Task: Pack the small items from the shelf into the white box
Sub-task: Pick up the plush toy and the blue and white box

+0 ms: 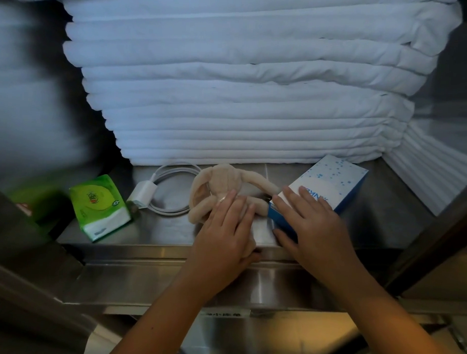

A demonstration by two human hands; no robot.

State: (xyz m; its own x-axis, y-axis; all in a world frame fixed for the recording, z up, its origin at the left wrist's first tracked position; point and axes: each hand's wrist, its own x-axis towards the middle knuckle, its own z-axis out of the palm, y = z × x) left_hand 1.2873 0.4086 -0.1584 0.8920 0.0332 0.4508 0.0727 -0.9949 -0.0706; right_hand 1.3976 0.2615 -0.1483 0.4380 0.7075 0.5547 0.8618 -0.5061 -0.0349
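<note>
Stainless steel shelf (pixel 384 222) carries a row of small things in front of a tall stack of folded white linens (pixel 243 97), which fills the twelve o'clock side.

A beige plush toy (pixel 221 181) with long floppy limbs lies in the middle. The left hand (pixel 225 232) rests flat on its near part with the fingers straight and close together, not curled round it, and the thumb lies down by the shelf's front edge.

At three o'clock from the toy, just beside it, lies a blue-and-white box (pixel 330 183) sprinkled with blue dots. The right hand (pixel 312 227) lies spread on its top, fingers straight and apart, thumb against the near blue end. Blue capitals on the lid read upside down and are partly covered by the fingers, so the brand cannot be made out in full.

At nine o'clock from the toy sits a white charger plug (pixel 144 193) with its cable (pixel 174 172) coiled in a loop behind it. Farther toward nine o'clock lies a green tissue pack (pixel 100 206) with a cartoon figure on a yellow-green disc; its small print is too fine to read.

At six o'clock, on the shelf's front rail, a label strip (pixel 222 314) bears a few blurred characters.
</note>
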